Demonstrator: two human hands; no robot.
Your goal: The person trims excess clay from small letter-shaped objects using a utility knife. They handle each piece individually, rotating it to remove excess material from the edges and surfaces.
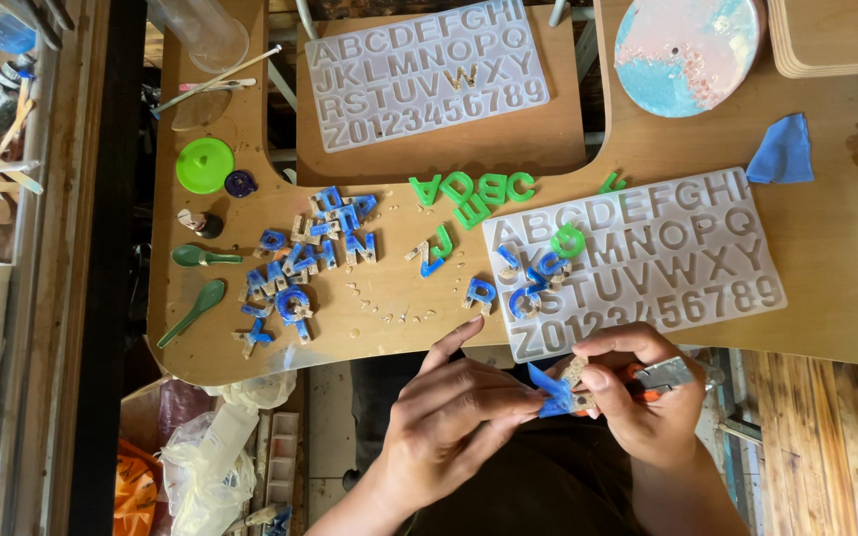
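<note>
A: Below, fig. shows both hands at the near table edge. Left hand (454, 422): fingers pinched narrow on a blue-and-tan letter (560, 390), forefinger raised toward the table (826, 238).

B: And the right hand (638, 397)?

A: Closed round a knife (669, 374) w/ orange-and-grey handle; thumb and forefinger also press the letter. So the letter sits btwn both hands, off the table, just below the near mould (647, 253). Blade itself: cannot tell, hidden by fingers.

B: Near mould — contents?

A: Clear silicone alphabet sheet, right of centre. On its left part lie a green letter (568, 240) and a few blue pieces (533, 283). One more blue piece (480, 292) lies just beside its left edge.

B: Other items?

A: Second mould (427, 71), same kind, on a board at top centre. Green row (471, 189) of letters btwn the two moulds. Blue pile (315, 258) of letters, left-centre, w/ crumbs scattered near it. Two green spoons (196, 298) and a green lid (205, 165) further left. Round pink-and-blue disc (685, 50) top right; blue rag (783, 151) below it, right of the disc, apart from the mould.

B: Under the table?

A: Plastic bags (206, 462), lower left.
</note>
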